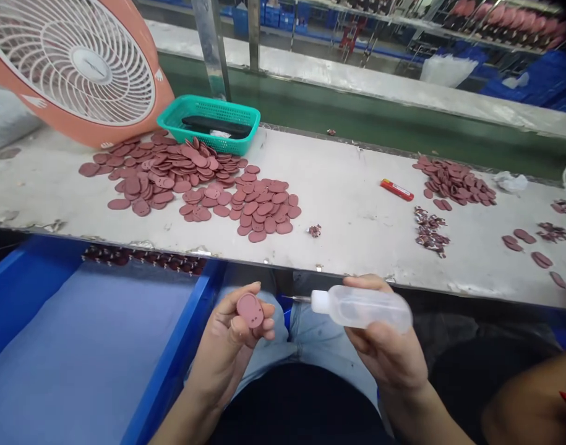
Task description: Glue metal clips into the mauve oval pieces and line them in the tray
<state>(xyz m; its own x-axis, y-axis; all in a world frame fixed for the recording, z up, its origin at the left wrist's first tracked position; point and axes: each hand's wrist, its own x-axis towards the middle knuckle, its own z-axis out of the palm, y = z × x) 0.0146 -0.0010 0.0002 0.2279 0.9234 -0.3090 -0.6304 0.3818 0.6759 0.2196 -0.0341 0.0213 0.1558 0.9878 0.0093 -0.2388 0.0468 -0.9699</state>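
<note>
My left hand (231, 337) pinches a small maroon oval piece (250, 310) between thumb and fingers, held over my lap. In my right hand (385, 346) lies a clear plastic squeeze bottle (364, 307), gripped on its side; its thin metal needle tip (295, 298) points left toward the oval piece, a short gap away. A big heap of the same maroon ovals (190, 179) lies on the white bench just beyond my hands.
A blue tray (185, 346) with a pale liner sits at my lower left. On the bench stand an orange fan (73, 62), a teal basket (208, 123), a red lighter (396, 190), and a second oval pile (456, 181) with small dark parts (428, 230).
</note>
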